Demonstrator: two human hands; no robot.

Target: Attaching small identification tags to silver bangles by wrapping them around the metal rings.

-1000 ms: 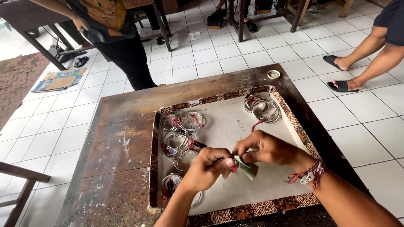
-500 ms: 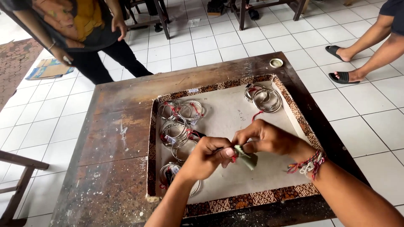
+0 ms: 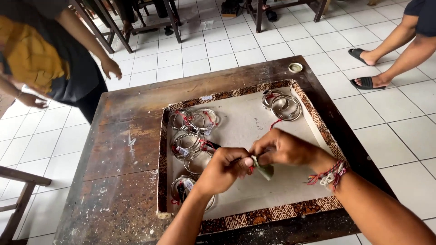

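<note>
At the far left edge a dark wooden chair arm is seen, and above it a bystander in a black and yellow top is bent over the white tiled floor, one open hand hanging near the table corner. A worn wooden table fills the middle, and on it a shallow tray with a patterned border is set.

In the left part of the tray, silver bangles tied with red thread are laid in four loose clusters; the exact number of rings cannot be told, since they overlap. The lowest cluster is partly hidden by the left forearm.

The left hand is held over the tray's centre, its fingers curled narrow and its thumb and forefinger pinched on a small grey-green tag. The right hand meets it from the other side, fingertips closed tight on the same tag and on a bit of red thread, so the tag is held between both hands just above the tray's pale lining. A red, white and dark braided wristband is worn on the right wrist.

Further right, a fifth cluster of bangles lies at the tray's far corner, and one small round lid is placed on the table's far edge. At the upper right, two feet in black sandals belonging to another seated person are planted on the tiles.
</note>
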